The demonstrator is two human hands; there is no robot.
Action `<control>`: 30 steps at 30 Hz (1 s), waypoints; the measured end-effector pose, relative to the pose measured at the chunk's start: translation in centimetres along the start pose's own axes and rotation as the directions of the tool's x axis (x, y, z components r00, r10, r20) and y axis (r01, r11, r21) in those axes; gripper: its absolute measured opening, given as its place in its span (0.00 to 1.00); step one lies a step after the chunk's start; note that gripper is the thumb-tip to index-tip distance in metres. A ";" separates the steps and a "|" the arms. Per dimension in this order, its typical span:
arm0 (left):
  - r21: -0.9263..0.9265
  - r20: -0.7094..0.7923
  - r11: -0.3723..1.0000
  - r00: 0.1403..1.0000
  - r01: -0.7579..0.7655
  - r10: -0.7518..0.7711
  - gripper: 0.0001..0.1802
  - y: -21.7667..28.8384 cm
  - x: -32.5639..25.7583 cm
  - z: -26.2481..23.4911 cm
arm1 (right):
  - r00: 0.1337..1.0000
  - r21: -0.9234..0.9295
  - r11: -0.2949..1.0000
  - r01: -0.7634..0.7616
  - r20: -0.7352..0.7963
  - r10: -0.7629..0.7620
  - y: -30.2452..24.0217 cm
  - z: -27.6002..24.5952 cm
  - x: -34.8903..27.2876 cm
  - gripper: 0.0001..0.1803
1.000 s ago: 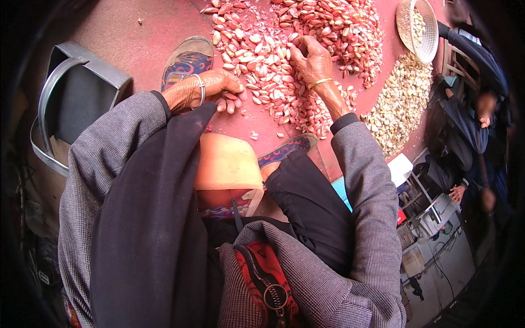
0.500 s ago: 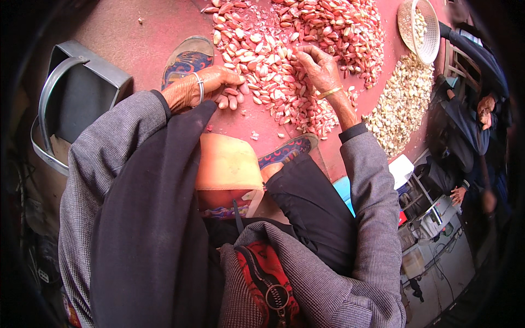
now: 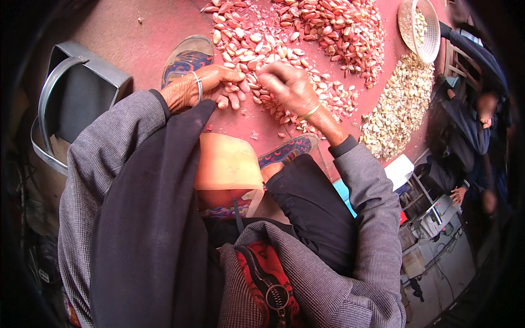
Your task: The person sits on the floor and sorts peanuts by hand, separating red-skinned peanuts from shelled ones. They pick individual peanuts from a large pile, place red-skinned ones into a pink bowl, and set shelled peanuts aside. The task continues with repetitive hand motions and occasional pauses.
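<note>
My left hand (image 3: pixel 210 83) is closed, fingers curled and thumb pressed in, with a pinkish garlic clove (image 3: pixel 244 86) partly showing at the thumb tip. Just right of it, my right hand (image 3: pixel 294 92) has its fingers drawn together and bent toward the left hand; motion blurs it, and anything between its fingertips is hidden. Under and beyond both hands spreads a layer of pink-and-cream garlic cloves (image 3: pixel 251 53) on the red floor (image 3: pixel 142 41). A bigger heap of redder cloves (image 3: pixel 355 33) lies farther off to the right.
Cream-coloured pieces form a pile (image 3: pixel 402 101) at right, below a pale basket (image 3: pixel 432 41) holding some of them. A metal dustpan-like container (image 3: pixel 112 74) with a curved handle stands left. My patterned shoes (image 3: pixel 188 65) flank the near cloves. Other people (image 3: pixel 465 123) sit at far right.
My right hand has moved left and slightly nearer, from over the cloves to beside my left hand. The left hand stays almost in place.
</note>
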State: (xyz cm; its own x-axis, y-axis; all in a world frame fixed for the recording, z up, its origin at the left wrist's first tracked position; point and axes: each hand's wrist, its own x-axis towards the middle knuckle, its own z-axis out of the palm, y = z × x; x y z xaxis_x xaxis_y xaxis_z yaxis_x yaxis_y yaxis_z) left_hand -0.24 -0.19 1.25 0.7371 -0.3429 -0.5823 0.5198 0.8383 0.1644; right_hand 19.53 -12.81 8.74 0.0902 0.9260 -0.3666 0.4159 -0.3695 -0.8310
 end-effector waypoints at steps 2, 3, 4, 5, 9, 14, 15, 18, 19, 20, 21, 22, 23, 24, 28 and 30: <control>0.029 -0.003 0.999 1.000 0.015 -0.015 0.16 0.1 0.0 0.0 | 0.978 -0.025 0.990 -0.142 -0.160 0.136 1.8 -1.7 0.9 0.10; 0.023 -0.004 0.999 1.000 0.024 -0.024 0.16 0.1 -0.1 0.0 | 0.936 -0.006 0.962 -0.274 -0.232 0.266 2.7 -2.4 1.3 0.10; 0.012 0.005 0.999 1.000 0.030 -0.030 0.16 0.2 0.0 0.1 | 0.957 -0.142 0.969 -0.202 -0.237 0.165 3.4 -3.1 1.5 0.10; 0.000 0.014 0.999 0.999 0.037 -0.037 0.16 0.2 0.0 0.1 | 0.955 -0.280 0.930 -0.238 -0.244 0.171 3.9 -3.7 1.7 0.11; 0.076 -0.028 0.997 0.999 0.023 -0.021 0.16 0.2 -0.1 0.2 | 0.967 -0.332 0.918 -0.216 -0.202 0.155 4.7 -3.6 2.4 0.16; 0.067 -0.014 0.998 1.000 0.016 -0.015 0.16 0.3 -0.2 0.2 | 0.965 -0.328 0.920 -0.214 -0.220 0.146 5.1 -3.4 2.7 0.12; 0.072 -0.021 0.997 1.000 0.012 -0.010 0.16 0.2 -0.2 0.2 | 0.958 -0.288 0.928 -0.238 -0.230 0.174 5.4 -3.3 2.7 0.11; 0.079 -0.035 0.997 0.999 0.003 -0.001 0.16 0.2 -0.3 0.3 | 0.934 -0.089 0.947 -0.309 -0.215 0.284 6.1 -3.2 2.8 0.11; 0.075 -0.036 0.997 0.999 0.003 -0.001 0.16 0.2 -0.4 0.3 | 0.920 -0.005 0.938 -0.347 -0.197 0.340 6.3 -3.2 2.8 0.11; 0.071 -0.037 0.997 0.999 0.003 -0.001 0.16 0.3 -0.4 0.4 | 0.922 0.044 0.942 -0.333 -0.194 0.335 6.4 -3.2 2.8 0.10; 0.070 -0.038 0.998 0.999 0.006 -0.003 0.16 0.3 -0.4 0.4 | 0.919 0.097 0.938 -0.334 -0.187 0.347 6.4 -3.2 2.8 0.10; 0.069 -0.039 0.998 0.999 0.008 -0.005 0.16 0.3 -0.4 0.4 | 0.903 0.150 0.920 -0.363 -0.186 0.386 6.4 -3.3 2.8 0.10; 0.067 -0.037 0.998 0.999 0.010 -0.007 0.16 0.3 -0.5 0.4 | 0.911 0.207 0.918 -0.338 -0.172 0.374 6.3 -3.3 2.8 0.10; 0.073 -0.040 0.997 0.999 0.012 -0.009 0.16 0.3 -0.4 0.4 | 0.907 0.264 0.903 -0.340 -0.164 0.389 6.1 -3.4 2.6 0.10; 0.079 -0.037 0.997 0.999 0.019 -0.016 0.16 0.3 -0.4 0.4 | 0.928 0.348 0.894 -0.283 -0.137 0.347 5.3 -4.0 2.3 0.09; 0.086 -0.035 0.996 0.999 0.019 -0.016 0.16 0.3 -0.4 0.4 | 0.898 0.346 0.855 -0.387 -0.069 0.434 5.0 -4.7 2.4 0.09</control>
State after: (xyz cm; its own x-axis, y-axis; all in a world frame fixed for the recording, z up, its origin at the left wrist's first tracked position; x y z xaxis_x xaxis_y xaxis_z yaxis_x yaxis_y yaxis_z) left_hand -0.20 0.02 1.81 0.7129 -0.3413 -0.6126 0.5689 0.7922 0.2207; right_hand 26.05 -12.05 5.66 0.3239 0.6767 -0.6612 0.0080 -0.7008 -0.7133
